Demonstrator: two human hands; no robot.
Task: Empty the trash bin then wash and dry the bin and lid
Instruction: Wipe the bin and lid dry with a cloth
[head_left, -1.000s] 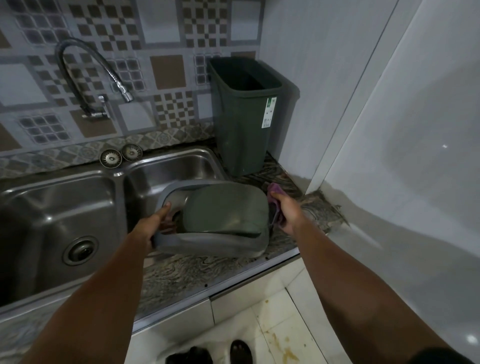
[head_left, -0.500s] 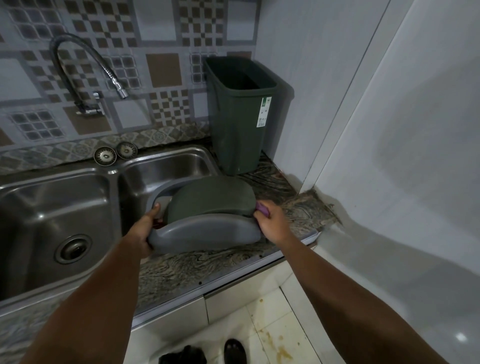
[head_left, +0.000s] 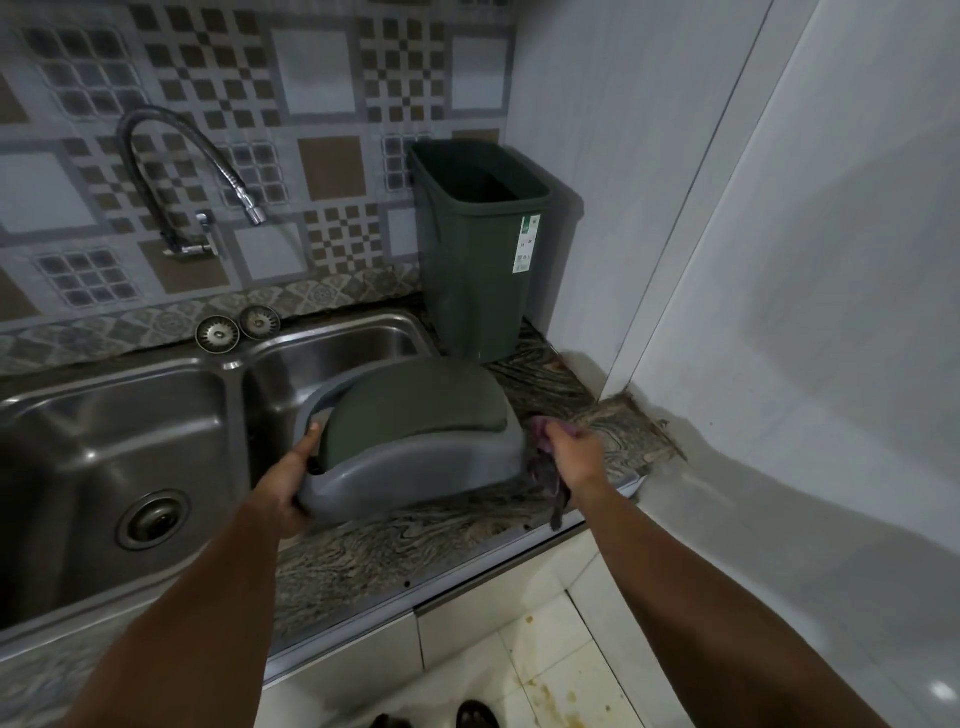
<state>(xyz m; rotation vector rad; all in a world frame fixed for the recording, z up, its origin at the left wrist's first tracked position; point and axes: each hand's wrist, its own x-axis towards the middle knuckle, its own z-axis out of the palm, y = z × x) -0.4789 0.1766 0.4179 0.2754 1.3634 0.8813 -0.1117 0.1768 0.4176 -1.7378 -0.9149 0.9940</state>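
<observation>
Left hand (head_left: 283, 493) grips the lid (head_left: 415, 441) over the counter (head_left: 395, 545) edge, partly above the sink (head_left: 337, 358). Right hand (head_left: 574, 457) clenches a cloth (head_left: 543, 467) beside it. Bin (head_left: 478, 260) stands upright behind, in the corner.

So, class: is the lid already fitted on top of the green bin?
No, the green bin stands open on the counter, while the left hand holds the lid by the sink.

The bin (head_left: 475, 260) at the worktop's back right corner is dark green with a white label (head_left: 527, 244). The lid (head_left: 415, 441) has a grey frame and a dark green flap. The cloth (head_left: 545, 457) is purple. The worktop (head_left: 415, 535) is swirled brown and grey stone. The sink (head_left: 104, 441) is silver steel. Wall tiles (head_left: 311, 130) show grey, brown and white checks.
</observation>
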